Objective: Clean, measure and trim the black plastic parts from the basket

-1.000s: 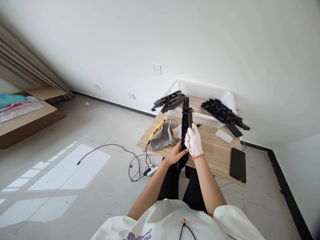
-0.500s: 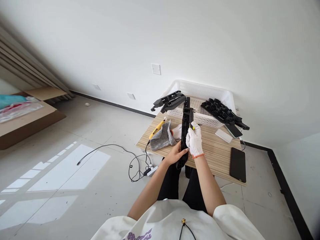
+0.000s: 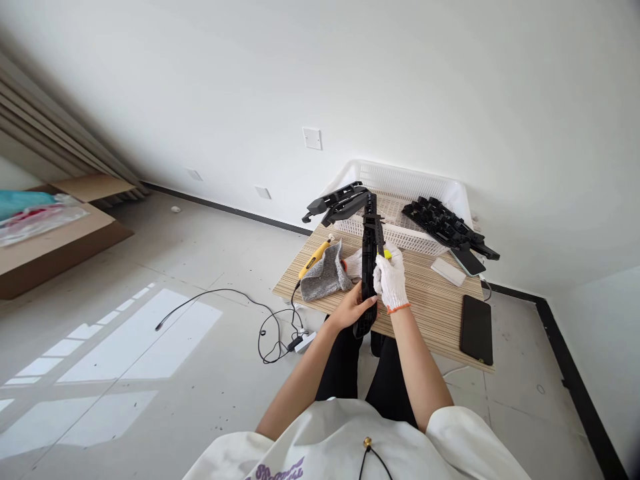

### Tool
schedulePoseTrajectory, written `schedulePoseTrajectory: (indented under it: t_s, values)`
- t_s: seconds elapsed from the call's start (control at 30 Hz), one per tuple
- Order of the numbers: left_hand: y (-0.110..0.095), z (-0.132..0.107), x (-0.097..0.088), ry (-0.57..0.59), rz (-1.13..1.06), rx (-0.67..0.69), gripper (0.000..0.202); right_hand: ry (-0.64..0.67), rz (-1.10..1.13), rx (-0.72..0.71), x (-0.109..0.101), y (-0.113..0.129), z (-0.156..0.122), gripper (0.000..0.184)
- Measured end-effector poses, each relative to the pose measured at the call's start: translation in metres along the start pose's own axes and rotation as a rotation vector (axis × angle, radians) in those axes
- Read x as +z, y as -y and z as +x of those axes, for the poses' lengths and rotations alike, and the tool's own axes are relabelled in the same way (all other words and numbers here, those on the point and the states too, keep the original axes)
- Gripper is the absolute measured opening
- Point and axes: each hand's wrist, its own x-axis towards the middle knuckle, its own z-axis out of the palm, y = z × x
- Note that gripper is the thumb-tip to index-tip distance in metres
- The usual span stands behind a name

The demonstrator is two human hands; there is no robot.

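My bare left hand [image 3: 351, 308] grips the lower part of a long black plastic part [image 3: 369, 267], thumb laid across its near side. The part stretches away from me over the table edge, its ribbed inner side showing. In a white knit glove with an orange cuff, my right hand [image 3: 391, 277] is closed on a black caliper [image 3: 380, 233] with a yellow patch. The caliper lies along the part's right side, and its jaws reach across the part's upper section. Whether the jaws touch it I cannot tell.
A white plastic basket [image 3: 415, 175] at the table's back bears black parts [image 3: 445, 227] on the right and more black parts [image 3: 340, 202] on the left. On the wooden table [image 3: 425, 313] are a grey cloth [image 3: 325, 275], a yellow corded tool [image 3: 315, 259] and a black phone [image 3: 476, 330].
The caliper has tilted slightly left, its jaws now further across the black part. My right hand has shifted a little with it, while my left hand keeps its grip.
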Motion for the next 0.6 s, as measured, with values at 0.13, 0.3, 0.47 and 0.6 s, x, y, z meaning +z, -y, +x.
schedulePoseTrajectory:
  t_s: [0.13,0.3,0.47,0.6]
  values:
    - [0.001,0.001,0.000,-0.032,0.043,0.038,0.054,-0.039,0.002,0.000,0.007,0.003,-0.007,0.064]
    - [0.001,0.001,0.000,-0.005,-0.024,0.006,0.053,-0.031,-0.080,0.043,0.005,0.005,-0.006,0.072]
    - [-0.002,-0.001,0.000,0.003,-0.076,-0.035,0.052,0.161,-0.171,0.018,-0.006,0.009,0.003,0.092]
    - [-0.002,-0.001,0.000,0.010,-0.108,-0.065,0.052,0.205,-0.174,-0.015,-0.008,0.011,0.010,0.084]
